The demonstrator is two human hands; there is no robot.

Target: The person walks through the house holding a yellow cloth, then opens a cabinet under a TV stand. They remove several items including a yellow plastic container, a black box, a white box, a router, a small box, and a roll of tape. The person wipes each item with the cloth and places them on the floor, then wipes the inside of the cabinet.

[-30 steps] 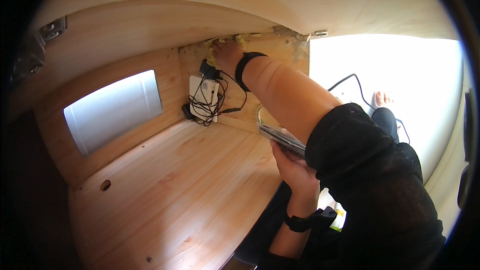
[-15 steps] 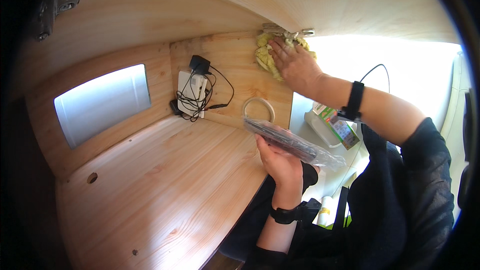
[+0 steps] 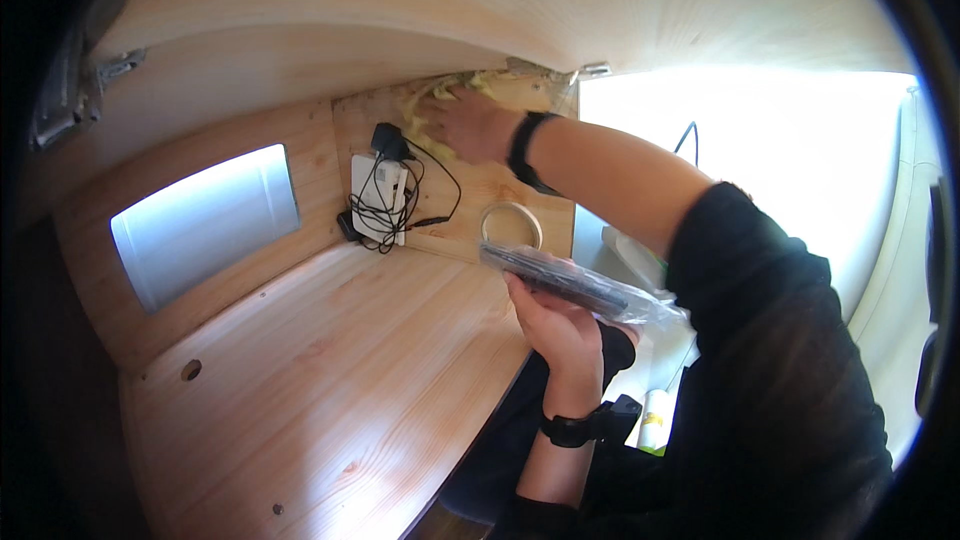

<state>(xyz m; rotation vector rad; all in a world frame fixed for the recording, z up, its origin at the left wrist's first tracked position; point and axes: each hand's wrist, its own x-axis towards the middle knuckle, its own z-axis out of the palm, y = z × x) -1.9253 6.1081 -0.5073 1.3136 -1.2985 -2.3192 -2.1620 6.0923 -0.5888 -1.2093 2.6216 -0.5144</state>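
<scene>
My right hand [image 3: 470,125], slightly blurred, holds a yellow cloth [image 3: 438,145] against the upper back wall of a wooden cabinet, its fingers bent over the cloth. Just below, a black plug adapter [image 3: 390,142] and tangled black cables sit by a white device [image 3: 366,182] leaning on the wall. My left hand [image 3: 560,325], palm up and lower right, grips a dark flat object in a clear plastic bag [image 3: 565,280]. A pale ring [image 3: 512,207], like a tape roll, stands against the wall behind the bag.
The cabinet's wooden base board [image 3: 330,390] has small holes. A rectangular opening [image 3: 205,225] is in the left panel, and metal hinges [image 3: 65,105] are at upper left. A bright opening at right shows a cable and a white cylinder [image 3: 655,415] low down.
Over the last second my right hand moved right along the wall with the cloth, then back left. My left hand with the bag has shifted slightly left in view.
</scene>
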